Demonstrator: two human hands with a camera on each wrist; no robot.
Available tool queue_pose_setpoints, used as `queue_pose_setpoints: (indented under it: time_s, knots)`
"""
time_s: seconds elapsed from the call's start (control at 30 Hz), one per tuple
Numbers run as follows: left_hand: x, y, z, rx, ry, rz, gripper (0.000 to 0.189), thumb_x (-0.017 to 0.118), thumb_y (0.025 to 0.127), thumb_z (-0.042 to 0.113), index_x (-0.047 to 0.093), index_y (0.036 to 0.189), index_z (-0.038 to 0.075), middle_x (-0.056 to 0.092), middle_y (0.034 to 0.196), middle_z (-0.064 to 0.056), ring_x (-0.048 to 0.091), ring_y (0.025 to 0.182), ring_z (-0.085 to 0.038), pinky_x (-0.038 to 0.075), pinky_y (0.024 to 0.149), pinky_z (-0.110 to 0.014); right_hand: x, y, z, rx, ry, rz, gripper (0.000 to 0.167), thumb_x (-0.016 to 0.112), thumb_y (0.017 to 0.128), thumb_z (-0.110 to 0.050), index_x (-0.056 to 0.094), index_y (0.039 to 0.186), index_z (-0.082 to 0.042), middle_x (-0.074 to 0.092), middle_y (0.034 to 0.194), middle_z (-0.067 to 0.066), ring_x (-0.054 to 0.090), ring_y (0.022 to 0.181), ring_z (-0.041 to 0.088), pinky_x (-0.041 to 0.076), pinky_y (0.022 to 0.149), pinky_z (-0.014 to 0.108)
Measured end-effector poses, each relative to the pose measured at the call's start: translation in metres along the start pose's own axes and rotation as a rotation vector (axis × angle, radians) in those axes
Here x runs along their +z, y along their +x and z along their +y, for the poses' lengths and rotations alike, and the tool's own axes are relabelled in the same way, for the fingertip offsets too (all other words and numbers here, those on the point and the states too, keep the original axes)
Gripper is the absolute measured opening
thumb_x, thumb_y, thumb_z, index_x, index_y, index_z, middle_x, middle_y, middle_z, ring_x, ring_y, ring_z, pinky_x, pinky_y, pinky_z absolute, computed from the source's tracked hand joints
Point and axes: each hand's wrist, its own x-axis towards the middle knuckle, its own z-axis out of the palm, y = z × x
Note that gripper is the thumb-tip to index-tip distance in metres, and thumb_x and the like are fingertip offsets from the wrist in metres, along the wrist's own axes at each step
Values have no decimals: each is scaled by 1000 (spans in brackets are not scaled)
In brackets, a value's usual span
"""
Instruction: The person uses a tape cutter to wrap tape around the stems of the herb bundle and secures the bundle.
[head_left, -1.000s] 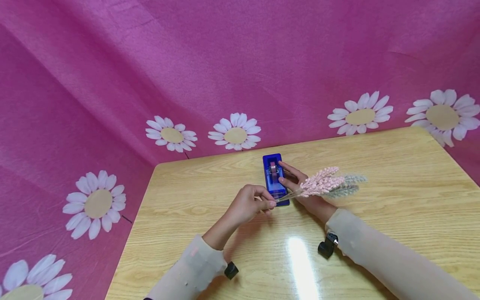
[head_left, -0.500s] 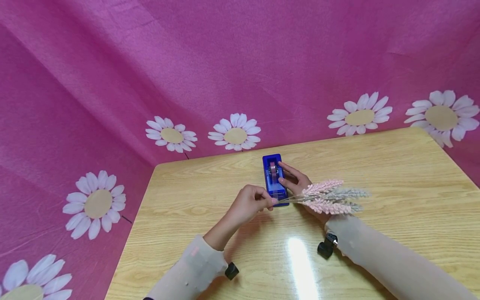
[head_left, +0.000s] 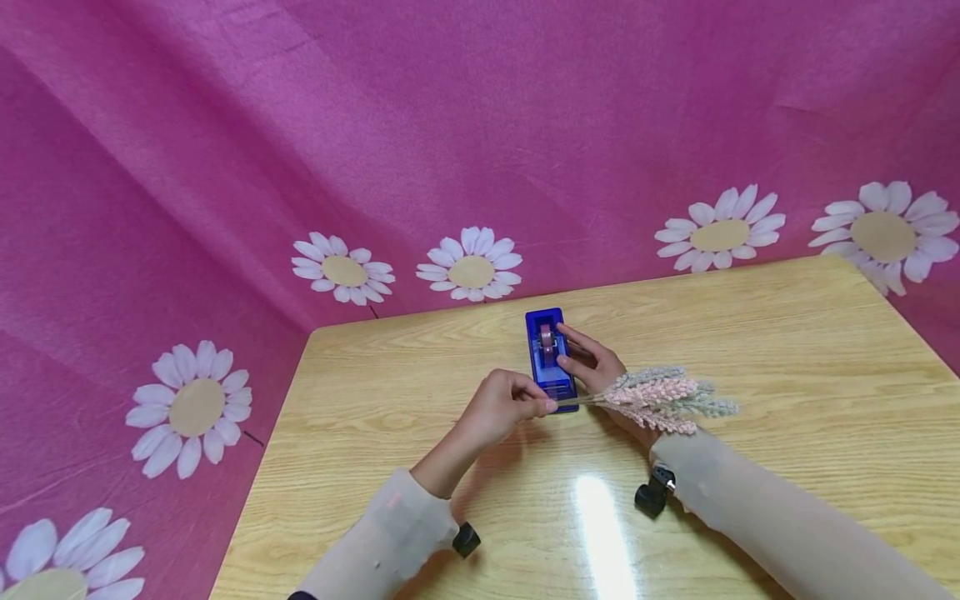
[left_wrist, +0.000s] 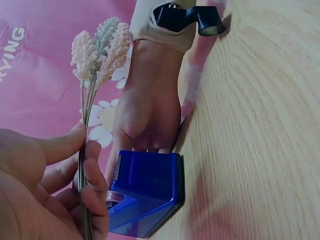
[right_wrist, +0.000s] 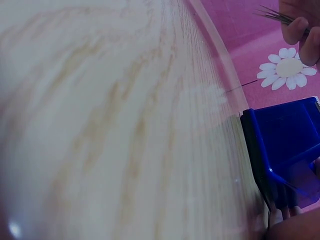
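Observation:
My left hand [head_left: 498,408] pinches the thin stems of an artificial flower bunch [head_left: 667,396]. Its fluffy pink and grey-green heads point to the right, over my right wrist. In the left wrist view the flower bunch [left_wrist: 102,50] stands nearly upright, thumb and fingers around its stems. A blue tape dispenser [head_left: 555,379] with a small roll of tape [head_left: 547,337] sits on the table, the stem ends close over its front end. My right hand [head_left: 606,379] grips the dispenser's right side. In the right wrist view, fingertips [right_wrist: 275,217] show by the dispenser's lower edge.
The wooden table [head_left: 375,383] runs back to a pink cloth backdrop [head_left: 525,125] printed with white daisies. Black wrist cameras hang at both sleeves, a left one [head_left: 466,540] and a right one [head_left: 654,493]. A bright reflection lies on the near tabletop.
The flower bunch has turned about its stems, and its heads have swung down toward the right sleeve. The left fingers have shifted slightly; the right hand and tape dispenser stay in place.

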Motion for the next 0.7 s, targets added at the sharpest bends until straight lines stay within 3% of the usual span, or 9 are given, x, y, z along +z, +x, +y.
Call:
queue_pose_setpoints:
  time_s: [0.17, 0.33, 0.43, 0.7]
  knots:
    - [0, 3, -1, -14, 14, -6, 12, 78, 94, 14, 79, 84, 7, 66, 76, 1, 48, 66, -13, 37, 57, -26, -1, 1, 1, -4, 14, -14, 62, 64, 102, -11, 40, 159, -13, 40, 158, 26, 42, 144, 46, 42, 111, 56]
    - [-1, 3, -3, -2, -8, -19, 13, 78, 93, 11, 77, 82, 5, 68, 77, -2, 70, 71, -27, 42, 55, -25, 0, -1, -2, 10, 12, 3, 61, 65, 102, -12, 42, 159, -15, 40, 159, 25, 40, 145, 44, 40, 112, 57]
    - [-1, 3, -3, -3, -13, -18, 14, 78, 93, 11, 75, 81, 5, 67, 77, -5, 73, 74, -36, 43, 53, -24, 1, -3, -2, 19, 28, 8, 61, 66, 102, -14, 42, 158, -16, 40, 159, 24, 40, 146, 43, 39, 113, 56]
    - [-1, 3, -3, 18, -28, -5, 13, 78, 93, 11, 73, 81, 7, 73, 78, -10, 55, 64, -19, 41, 53, -24, 0, -1, -1, -4, 17, -2, 62, 66, 102, -13, 42, 159, -14, 42, 158, 25, 40, 145, 44, 39, 114, 57]
